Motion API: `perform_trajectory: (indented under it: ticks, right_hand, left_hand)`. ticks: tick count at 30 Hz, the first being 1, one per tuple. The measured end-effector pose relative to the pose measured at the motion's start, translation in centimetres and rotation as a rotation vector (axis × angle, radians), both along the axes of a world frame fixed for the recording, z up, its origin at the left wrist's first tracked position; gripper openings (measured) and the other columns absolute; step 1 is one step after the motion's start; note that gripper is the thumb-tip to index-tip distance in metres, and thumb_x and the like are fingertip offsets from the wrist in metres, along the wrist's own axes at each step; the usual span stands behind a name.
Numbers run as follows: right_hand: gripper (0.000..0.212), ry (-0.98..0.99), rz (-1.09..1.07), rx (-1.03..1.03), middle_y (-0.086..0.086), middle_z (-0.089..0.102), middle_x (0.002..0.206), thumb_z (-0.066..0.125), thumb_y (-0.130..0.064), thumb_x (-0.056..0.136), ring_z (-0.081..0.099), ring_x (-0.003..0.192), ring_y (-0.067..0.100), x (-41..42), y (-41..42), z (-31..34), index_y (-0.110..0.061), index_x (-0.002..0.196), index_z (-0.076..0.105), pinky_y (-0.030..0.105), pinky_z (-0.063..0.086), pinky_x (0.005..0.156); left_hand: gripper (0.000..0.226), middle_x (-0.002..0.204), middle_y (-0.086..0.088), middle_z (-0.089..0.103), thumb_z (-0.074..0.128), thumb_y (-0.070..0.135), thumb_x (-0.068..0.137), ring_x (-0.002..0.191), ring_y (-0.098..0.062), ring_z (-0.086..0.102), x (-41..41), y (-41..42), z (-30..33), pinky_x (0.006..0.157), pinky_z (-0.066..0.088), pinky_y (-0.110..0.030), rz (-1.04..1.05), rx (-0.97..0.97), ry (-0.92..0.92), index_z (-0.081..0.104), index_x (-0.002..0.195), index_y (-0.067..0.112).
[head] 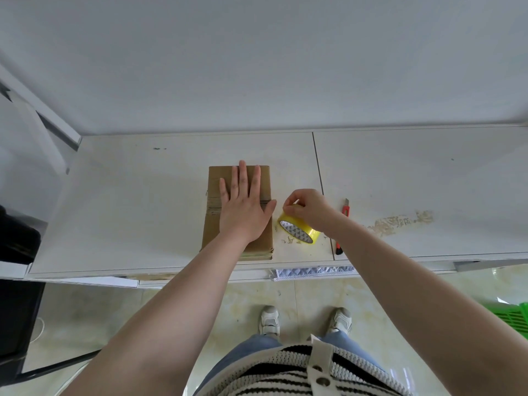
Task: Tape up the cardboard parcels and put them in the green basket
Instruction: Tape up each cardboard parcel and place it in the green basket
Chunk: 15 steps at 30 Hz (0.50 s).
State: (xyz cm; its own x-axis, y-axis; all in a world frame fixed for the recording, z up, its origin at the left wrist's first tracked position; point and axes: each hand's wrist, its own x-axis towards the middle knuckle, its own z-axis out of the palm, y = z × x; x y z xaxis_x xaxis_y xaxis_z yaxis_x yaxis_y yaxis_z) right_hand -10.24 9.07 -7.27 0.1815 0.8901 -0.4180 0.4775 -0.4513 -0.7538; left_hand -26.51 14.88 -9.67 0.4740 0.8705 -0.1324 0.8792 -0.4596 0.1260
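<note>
A flat brown cardboard parcel (pixel 213 224) lies on the white table (pixel 128 210), near its front edge. My left hand (pixel 245 205) rests flat on top of the parcel, fingers spread, over a band of tape across its middle. Just right of the parcel stands a yellow tape roll (pixel 298 232), tilted on its edge. My right hand (pixel 310 208) pinches the top of the roll with its fingertips. A corner of the green basket (pixel 514 320) shows on the floor at the far right edge.
A red utility knife (pixel 343 224) lies right of the tape roll, partly under my right forearm. Scuffed residue (pixel 400 222) marks the table further right. A dark chair (pixel 17 270) stands at the left. A wall closes off the table's far side.
</note>
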Motion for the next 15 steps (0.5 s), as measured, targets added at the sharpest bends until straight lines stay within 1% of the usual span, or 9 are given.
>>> perform_trajectory:
  ticks: [3, 6, 8, 12, 13, 15]
  right_hand:
    - [0.007, -0.019, -0.041, -0.012, 0.001, 0.061, 0.087, 0.064, -0.018, 0.092, 0.056, 0.079, 0.017, -0.14, 0.04, -0.20, -0.013, 0.094, 0.068, 0.033, 0.051, 0.076]
    - [0.005, -0.016, -0.077, -0.010, -0.005, 0.057, 0.079, 0.065, -0.017, 0.090, 0.053, 0.072, 0.013, -0.20, 0.16, -0.30, -0.013, 0.088, 0.068, 0.025, 0.046, 0.063]
    - [0.007, -0.006, -0.078, -0.017, -0.006, 0.057, 0.077, 0.066, -0.018, 0.089, 0.052, 0.069, 0.011, -0.18, 0.32, -0.26, -0.013, 0.087, 0.069, 0.023, 0.043, 0.059]
    - [0.015, 0.016, -0.097, -0.033, 0.001, 0.060, 0.079, 0.069, -0.026, 0.089, 0.055, 0.072, 0.017, -0.10, 0.40, -0.35, -0.011, 0.089, 0.070, 0.030, 0.047, 0.067]
    - [0.016, 0.023, -0.118, -0.046, 0.002, 0.061, 0.080, 0.070, -0.027, 0.088, 0.055, 0.072, 0.018, -0.16, 0.40, -0.49, -0.011, 0.088, 0.070, 0.031, 0.047, 0.067]
    - [0.016, 0.044, -0.172, -0.099, 0.002, 0.061, 0.077, 0.071, -0.027, 0.087, 0.054, 0.069, 0.016, -0.49, 0.48, -0.87, -0.011, 0.086, 0.069, 0.027, 0.045, 0.061]
  left_hand:
    - [0.079, 0.158, -0.011, -0.030, 0.020, 0.061, 0.098, 0.147, -0.026, -0.025, 0.06, 0.00, 0.02, 0.118, -0.014, -0.050, 0.003, -0.008, -0.003, -0.019, 0.154, 0.021]
    - [0.079, 0.158, -0.011, -0.030, 0.020, 0.061, 0.098, 0.147, -0.027, -0.025, 0.01, 0.03, -0.08, 0.119, -0.013, -0.050, 0.003, -0.010, -0.003, -0.019, 0.154, 0.021]
    - [0.079, 0.159, -0.011, -0.029, 0.017, 0.063, 0.097, 0.148, -0.027, -0.024, -0.08, 0.08, -0.18, 0.120, -0.011, -0.051, 0.003, -0.009, -0.005, -0.019, 0.154, 0.021]
    - [0.081, 0.159, -0.010, -0.030, 0.008, 0.069, 0.092, 0.147, -0.026, -0.025, 0.00, 0.05, -0.28, 0.120, -0.012, -0.050, 0.012, -0.008, -0.022, -0.020, 0.153, 0.023]
    - [0.081, 0.159, -0.009, -0.030, 0.009, 0.068, 0.092, 0.147, -0.026, -0.025, 0.05, 0.00, -0.32, 0.120, -0.012, -0.051, 0.014, -0.007, -0.024, -0.019, 0.153, 0.023]
    - [0.081, 0.158, -0.009, -0.030, 0.013, 0.066, 0.094, 0.147, -0.025, -0.025, 0.11, -0.08, -0.34, 0.120, -0.012, -0.051, 0.016, -0.003, -0.020, -0.019, 0.153, 0.023]
